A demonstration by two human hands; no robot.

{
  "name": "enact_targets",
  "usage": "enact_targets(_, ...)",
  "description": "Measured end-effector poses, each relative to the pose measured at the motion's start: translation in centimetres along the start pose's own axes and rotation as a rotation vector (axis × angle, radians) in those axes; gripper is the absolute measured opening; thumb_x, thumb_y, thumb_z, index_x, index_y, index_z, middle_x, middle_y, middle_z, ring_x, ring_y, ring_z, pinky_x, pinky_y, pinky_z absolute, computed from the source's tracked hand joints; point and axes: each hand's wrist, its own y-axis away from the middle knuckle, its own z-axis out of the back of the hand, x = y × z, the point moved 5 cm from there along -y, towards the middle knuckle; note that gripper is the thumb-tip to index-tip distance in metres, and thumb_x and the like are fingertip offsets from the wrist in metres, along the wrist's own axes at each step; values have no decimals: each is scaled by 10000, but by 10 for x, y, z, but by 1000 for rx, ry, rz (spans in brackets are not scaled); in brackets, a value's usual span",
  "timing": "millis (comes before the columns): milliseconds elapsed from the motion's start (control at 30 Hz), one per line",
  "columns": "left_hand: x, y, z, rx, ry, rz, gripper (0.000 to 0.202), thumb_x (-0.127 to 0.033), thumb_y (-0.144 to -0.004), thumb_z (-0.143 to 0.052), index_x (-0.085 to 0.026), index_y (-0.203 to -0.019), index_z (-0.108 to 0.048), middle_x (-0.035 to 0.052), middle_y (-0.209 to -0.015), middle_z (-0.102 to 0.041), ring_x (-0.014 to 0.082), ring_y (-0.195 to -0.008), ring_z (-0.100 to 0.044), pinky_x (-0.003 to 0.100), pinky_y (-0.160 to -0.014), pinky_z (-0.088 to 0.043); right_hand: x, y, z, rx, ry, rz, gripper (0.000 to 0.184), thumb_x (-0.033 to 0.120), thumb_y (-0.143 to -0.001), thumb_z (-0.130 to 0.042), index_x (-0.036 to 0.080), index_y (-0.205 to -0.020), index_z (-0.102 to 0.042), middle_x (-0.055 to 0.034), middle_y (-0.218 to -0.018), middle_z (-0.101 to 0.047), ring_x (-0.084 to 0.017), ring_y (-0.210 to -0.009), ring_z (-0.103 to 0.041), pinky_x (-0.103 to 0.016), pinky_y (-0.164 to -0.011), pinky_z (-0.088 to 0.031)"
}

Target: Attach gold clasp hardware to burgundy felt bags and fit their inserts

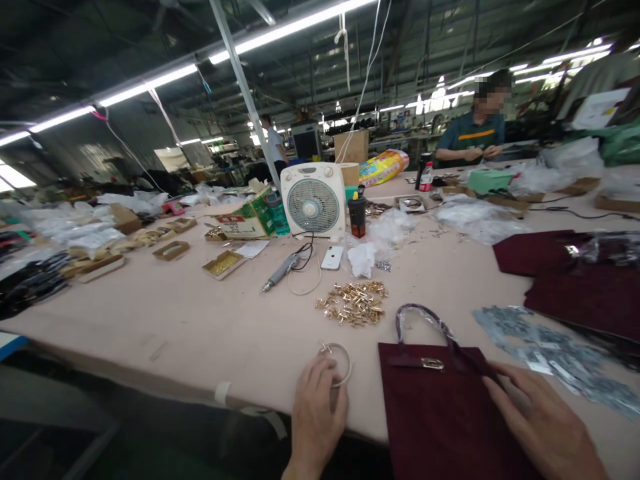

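Note:
A dark maroon handbag (435,407) with a looped handle and a gold clasp (433,363) lies at the table's front edge. My right hand (543,417) is closed on its right edge, thumb and fingers near the base of the strap. To the bag's left, my left hand (319,403) has its fingers curled against a thin pale ring (349,367), perhaps a roll of tape. Small gold pieces (325,347) show at the top of that ring, by the fingertips. A heap of gold metal fittings (356,303) is spread beyond it.
An electric screwdriver (281,272), a white phone (332,258) and a box fan (314,201) stand or lie behind the fittings. Grey metal plates (555,357) and more maroon bags (585,287) are at right. A co-worker (473,137) sits across the table.

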Motion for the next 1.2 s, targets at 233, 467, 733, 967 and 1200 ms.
enact_targets(233,-14,8,-2,74,-21,-67,103,-209,-924,-613,-259,-1010,-642,84,-1231,-720,302,-1219,-628,502,-1059,-476,118,-7,-67,577,-296,182,328,368,-952,-637,273,-1254,-722,-81,-1327,-700,-287,-1253,-637,-437,-1117,-494)
enact_targets(467,-13,8,-2,65,-13,-77,83,-229,-952,-608,-262,-1022,-636,72,-1225,-718,285,-1210,-630,462,-1049,-473,161,-2,-126,832,-325,272,595,135,-820,-692,227,-1406,-644,-104,-1368,-688,-283,-1255,-637,-433,-1136,-470)
enact_targets(733,-10,10,-3,65,16,-46,55,-275,-1007,-564,-258,-1019,-615,80,-1097,-698,289,-1093,-633,444,-971,-478,158,9,-137,705,-334,255,273,173,-908,-697,232,-1172,-734,-64,-1110,-748,-245,-1053,-679,-357,-959,-528)
enact_targets(967,-8,11,-4,90,6,-37,92,-281,-1037,-520,-247,-1021,-604,84,-1092,-674,287,-1106,-618,454,-998,-472,155,13,-138,669,-363,295,140,191,-977,-644,231,-1070,-741,-46,-1019,-740,-227,-985,-672,-353,-917,-518)
enact_targets(1200,-6,11,-5,86,20,-40,83,-252,-1042,-517,-246,-1029,-598,64,-1051,-658,266,-1075,-616,471,-1041,-475,153,13,-134,617,-411,291,236,164,-973,-620,229,-1192,-682,-64,-1132,-704,-214,-985,-661,-334,-899,-531)
